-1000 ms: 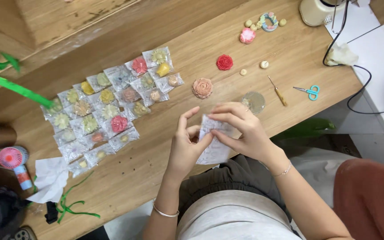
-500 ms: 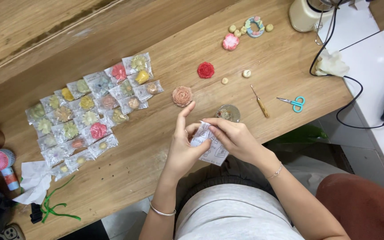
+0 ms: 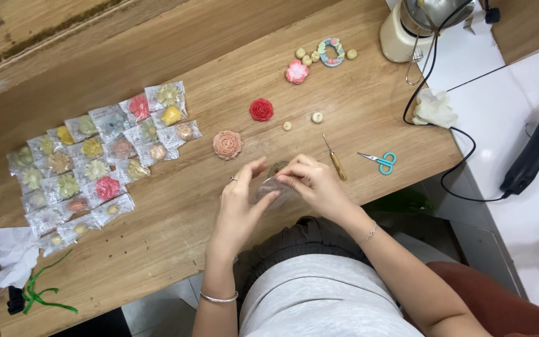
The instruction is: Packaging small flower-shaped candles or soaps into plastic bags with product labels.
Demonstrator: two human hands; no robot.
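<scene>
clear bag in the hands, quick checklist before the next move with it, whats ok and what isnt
1. Both hands on the bag: ok. The left hand and right hand pinch the small clear bag between them, above the wooden table.
2. Bag mouth open: cannot tell, the fingers cover it.
3. Something already inside the bag: cannot tell, only a dark brownish shape shows there.
4. Loose flowers within reach: ok. The peach flower and red flower lie unbagged just beyond the hands.
5. Sharp tools clear of the hands: not ok for the wooden-handled pick, close by the right hand; the small scissors lie further off.
6. Packed bags out of the way: ok, grouped to the left.
</scene>
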